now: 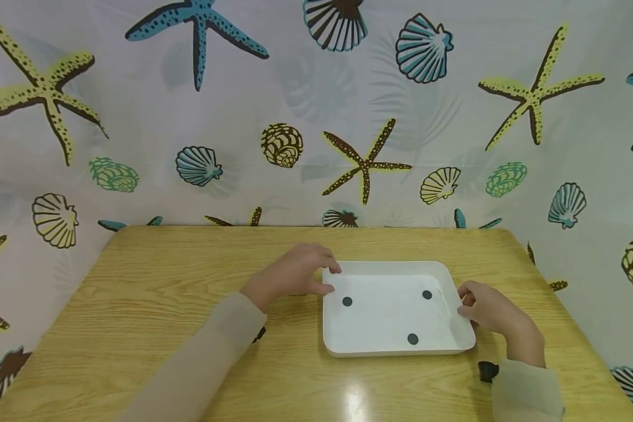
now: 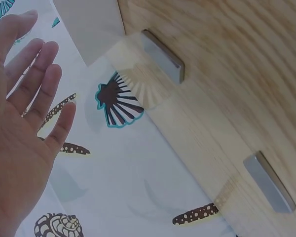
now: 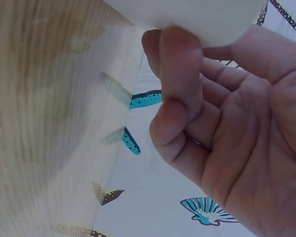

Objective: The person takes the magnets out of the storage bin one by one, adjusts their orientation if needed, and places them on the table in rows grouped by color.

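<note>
A white rectangular tray (image 1: 380,316) with three dark round spots on its floor lies on the wooden table. At its right rim my right hand (image 1: 487,308) grips the edge, and in the right wrist view curled fingers (image 3: 180,69) hook under the tray's white wall (image 3: 197,19). My left hand (image 1: 306,269) hovers by the upper left corner, fingers spread and loosely bent. The left wrist view shows that palm holding nothing, apart from the tray wall (image 2: 91,29). Two small grey metallic bars, one upper (image 2: 163,57) and one lower (image 2: 270,182), are on the table near my left hand.
The wooden table (image 1: 163,281) has rounded far corners. Behind it and at both sides hangs a white cloth (image 1: 232,117) printed with starfish and shells. A black wrist device (image 1: 487,371) sits at my right sleeve.
</note>
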The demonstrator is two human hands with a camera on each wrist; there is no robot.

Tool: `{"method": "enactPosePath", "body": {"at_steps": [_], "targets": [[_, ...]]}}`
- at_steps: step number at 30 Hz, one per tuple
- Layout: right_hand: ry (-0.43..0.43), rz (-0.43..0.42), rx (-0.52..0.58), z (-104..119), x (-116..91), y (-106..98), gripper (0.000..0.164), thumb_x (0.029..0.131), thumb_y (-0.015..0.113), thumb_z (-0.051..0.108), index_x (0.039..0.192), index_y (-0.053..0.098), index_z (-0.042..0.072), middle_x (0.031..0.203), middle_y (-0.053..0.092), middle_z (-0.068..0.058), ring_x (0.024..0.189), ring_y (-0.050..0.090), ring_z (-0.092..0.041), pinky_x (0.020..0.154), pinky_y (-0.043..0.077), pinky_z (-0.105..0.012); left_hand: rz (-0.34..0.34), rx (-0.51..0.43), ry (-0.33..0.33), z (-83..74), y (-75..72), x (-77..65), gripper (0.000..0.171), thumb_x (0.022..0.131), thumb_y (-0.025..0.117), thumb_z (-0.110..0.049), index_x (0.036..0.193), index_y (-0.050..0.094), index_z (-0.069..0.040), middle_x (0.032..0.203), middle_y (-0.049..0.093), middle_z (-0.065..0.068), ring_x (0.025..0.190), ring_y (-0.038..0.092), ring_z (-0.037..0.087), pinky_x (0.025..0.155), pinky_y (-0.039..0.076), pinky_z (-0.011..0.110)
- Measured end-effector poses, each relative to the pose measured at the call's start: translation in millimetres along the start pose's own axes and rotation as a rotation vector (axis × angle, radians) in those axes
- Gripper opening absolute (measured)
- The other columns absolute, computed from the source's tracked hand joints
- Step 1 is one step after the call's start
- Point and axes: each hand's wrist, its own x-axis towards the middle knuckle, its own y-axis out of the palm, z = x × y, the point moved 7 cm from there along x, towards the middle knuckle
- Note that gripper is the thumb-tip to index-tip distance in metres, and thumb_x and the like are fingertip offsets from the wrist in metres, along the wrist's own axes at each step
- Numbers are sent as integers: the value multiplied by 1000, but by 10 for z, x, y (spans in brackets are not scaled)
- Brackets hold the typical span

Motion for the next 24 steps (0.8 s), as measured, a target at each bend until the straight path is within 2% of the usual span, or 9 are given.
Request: {"method": "enactPosePath", "body": {"at_steps": [13, 24], "targets": [[12, 1, 9, -5, -6, 6, 31, 101, 60, 7, 127, 53, -8, 107, 62, -18, 85, 61, -22, 76, 56, -36, 74, -26, 7, -95, 206, 124, 29, 89, 79, -25, 115, 78, -11, 115, 73, 1, 107, 63, 19, 97, 55, 36], [11, -5, 0, 13, -9, -5, 31, 100, 61, 7, 127, 54, -8, 106, 62, -18, 84, 61, -22, 76, 57, -36, 170, -48, -54, -86, 390, 175, 29, 90, 77, -22, 118, 76, -11, 116, 70, 1, 108, 60, 17, 96, 55, 32]]}}
